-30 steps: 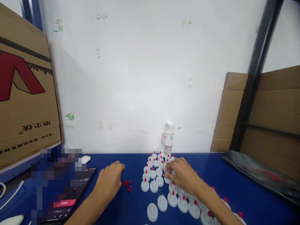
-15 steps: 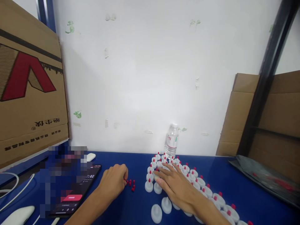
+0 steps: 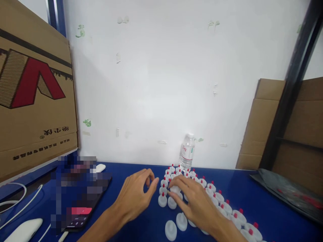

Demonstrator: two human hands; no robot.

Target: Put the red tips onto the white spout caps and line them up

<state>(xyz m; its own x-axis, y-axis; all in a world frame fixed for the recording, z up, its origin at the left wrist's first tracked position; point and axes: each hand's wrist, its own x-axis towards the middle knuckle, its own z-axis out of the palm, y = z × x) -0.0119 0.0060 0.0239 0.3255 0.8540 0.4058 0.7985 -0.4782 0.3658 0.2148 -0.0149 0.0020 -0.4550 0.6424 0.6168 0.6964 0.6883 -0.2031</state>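
My left hand (image 3: 138,195) is raised over the blue table, its thumb and forefinger curled toward each other. Anything between those fingertips is too small or hidden to make out. Just to the right, my right hand (image 3: 193,198) has thumb and fingers closed about a white round plastic cap (image 3: 175,190). Around it stand rows of white nozzle caps with small red tips, such as the near-left capped one (image 3: 163,200). Closer to me, white caps without red tips (image 3: 171,230) lie on the table. The loose red tips are hidden behind my left hand.
A clear water bottle (image 3: 187,153) stands against the white wall behind the rows. On the left lie a phone (image 3: 83,215), white cables and a white device (image 3: 24,231) beside a large cardboard box (image 3: 37,127). A grey plastic bag (image 3: 287,191) lies at right.
My left hand has lifted from the loose red tips and moved right, toward my right hand. My right hand has gone from spread fingers to gripping a white cap. The view has shifted slightly.
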